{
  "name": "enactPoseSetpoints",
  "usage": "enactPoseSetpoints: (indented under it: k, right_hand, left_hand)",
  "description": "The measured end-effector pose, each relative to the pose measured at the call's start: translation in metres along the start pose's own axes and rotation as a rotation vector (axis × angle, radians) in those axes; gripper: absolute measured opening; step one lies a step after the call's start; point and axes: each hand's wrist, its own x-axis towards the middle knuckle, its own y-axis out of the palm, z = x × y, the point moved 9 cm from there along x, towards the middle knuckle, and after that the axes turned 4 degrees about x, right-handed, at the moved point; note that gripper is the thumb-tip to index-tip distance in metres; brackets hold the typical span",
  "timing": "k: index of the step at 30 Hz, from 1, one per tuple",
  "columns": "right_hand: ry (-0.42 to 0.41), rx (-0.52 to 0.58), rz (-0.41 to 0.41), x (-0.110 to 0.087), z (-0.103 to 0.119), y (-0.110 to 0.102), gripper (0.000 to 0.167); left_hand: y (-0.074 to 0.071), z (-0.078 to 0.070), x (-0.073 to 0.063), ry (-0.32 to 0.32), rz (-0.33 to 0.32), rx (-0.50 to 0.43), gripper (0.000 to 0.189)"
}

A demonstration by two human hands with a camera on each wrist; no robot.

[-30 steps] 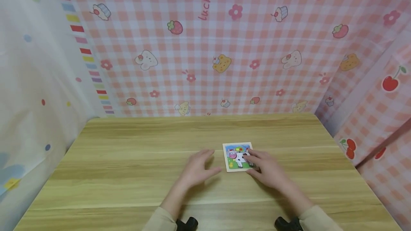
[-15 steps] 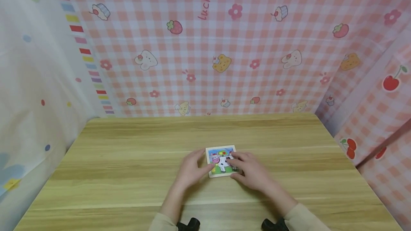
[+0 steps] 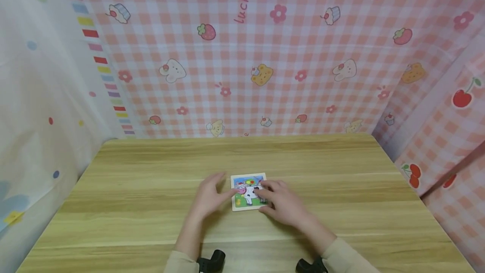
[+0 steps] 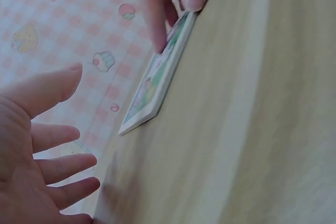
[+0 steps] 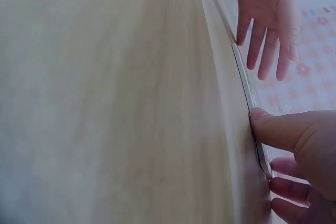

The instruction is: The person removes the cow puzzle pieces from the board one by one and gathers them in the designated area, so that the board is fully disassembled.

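A flat, square cow puzzle board (image 3: 246, 201) with a pale border lies low over the middle of the wooden table in the head view. My right hand (image 3: 285, 205) holds its right side, thumb at the near edge and a finger reaching over the picture. Its thumb and fingers at the board's edge also show in the right wrist view. On the other side, my left hand (image 3: 207, 196) has its fingers spread and relaxed, with its thumb pointing toward the cow's head. A gap separates this left hand (image 4: 37, 145) from the board (image 4: 157, 85) in the left wrist view.
The wooden table (image 3: 144, 205) stretches out around both hands. Behind it hangs a pink checked cloth (image 3: 242, 54), with a white dotted cloth (image 3: 41, 96) at the left. Black wrist mounts (image 3: 212, 261) sit at both cuffs.
The puzzle board has moved left across the table with my right hand. My left hand came close to its left edge, then drew back left with its fingers spread.
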Motion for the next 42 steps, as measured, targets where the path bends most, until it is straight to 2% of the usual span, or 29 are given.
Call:
enactPoseSetpoints:
  k: [3,5,13,18,24,29,34,42]
  right_hand:
    - [0.001,0.013,-0.003,0.002,0.002,0.000,0.050]
    - [0.009,0.020,-0.006,0.003,0.002,-0.001,0.051]
    - [-0.014,0.099,-0.038,0.014,0.003,-0.012,0.050]
    - [-0.013,0.140,-0.057,0.023,0.000,-0.021,0.047]
    - [-0.049,0.166,-0.061,0.034,0.001,-0.025,0.042]
    - [-0.076,0.168,-0.061,0.042,0.003,-0.026,0.039]
    - [-0.064,0.181,-0.035,0.048,0.003,-0.021,0.036]
    - [-0.044,0.185,0.005,0.060,0.005,-0.014,0.035]
  left_hand:
    - [-0.003,0.002,0.001,-0.022,0.017,0.016,0.076]
    - [-0.003,0.000,0.002,-0.001,0.033,0.038,0.076]
    - [0.003,-0.020,-0.003,0.224,0.102,0.230,0.065]
    - [0.007,-0.028,-0.006,0.276,0.141,0.291,0.057]
    - [0.013,-0.030,-0.012,0.285,0.165,0.351,0.050]
    - [0.013,-0.026,-0.017,0.274,0.140,0.304,0.045]
    - [0.014,-0.022,-0.021,0.271,0.105,0.275,0.039]
    - [0.014,-0.016,-0.023,0.236,0.092,0.233,0.038]
